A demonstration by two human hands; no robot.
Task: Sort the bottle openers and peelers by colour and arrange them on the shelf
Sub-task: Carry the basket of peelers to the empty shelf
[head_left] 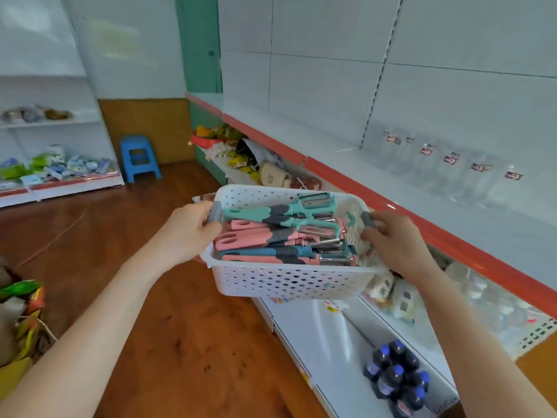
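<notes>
A white perforated plastic basket (283, 282) hangs in the air in front of me, tilted a little. It is filled with several peelers and openers: mint green ones (262, 211) on top, pink ones (241, 239) under them, and dark teal ones (265, 251) lower down, all with grey grips and metal heads. My left hand (190, 230) grips the basket's grey left handle. My right hand (391, 239) grips its grey right handle. The white shelf (376, 170) with a red front edge runs along the right, just beyond the basket.
Clear glass jars with red labels (449, 164) stand on the shelf at the right. Lower shelves hold dark bottles with blue caps (394, 375) and mixed goods (241, 152). A blue stool (138, 156) stands on the wooden floor (168, 327). Bags (21, 315) sit at the left.
</notes>
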